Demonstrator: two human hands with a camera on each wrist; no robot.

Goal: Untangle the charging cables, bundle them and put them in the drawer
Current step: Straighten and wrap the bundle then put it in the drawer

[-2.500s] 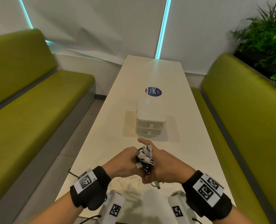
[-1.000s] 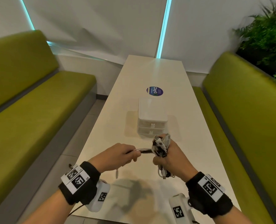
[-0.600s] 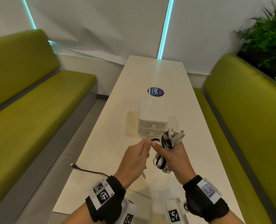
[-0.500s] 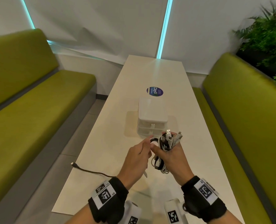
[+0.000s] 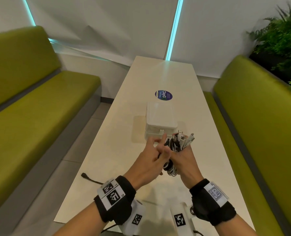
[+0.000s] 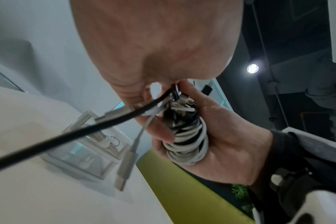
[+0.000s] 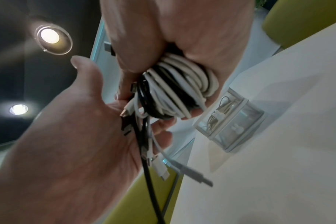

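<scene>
My right hand [image 5: 184, 159] grips a coiled bundle of white and black charging cables [image 5: 174, 145], with several plugs sticking up above the fist. My left hand [image 5: 148, 160] sits against the bundle's left side, two fingers stretched forward. A black cable [image 6: 67, 134] runs from the bundle through the left fingers. Its tail [image 5: 90, 179] lies on the table. In the right wrist view the bundle [image 7: 182, 84] shows tight loops and loose plug ends [image 7: 192, 171] hanging below. The small white drawer box [image 5: 161, 116] stands just beyond the hands, drawers shut.
The long white table [image 5: 158, 74] carries a round blue sticker [image 5: 163, 95] behind the box. Green benches stand along the left [image 5: 30, 116] and the right [image 5: 252, 133]. A plant [image 5: 281, 40] is at the far right.
A second ago my left hand pulled the black cable out to the left. It has since come back against the bundle, and both hands have moved closer to the drawer box.
</scene>
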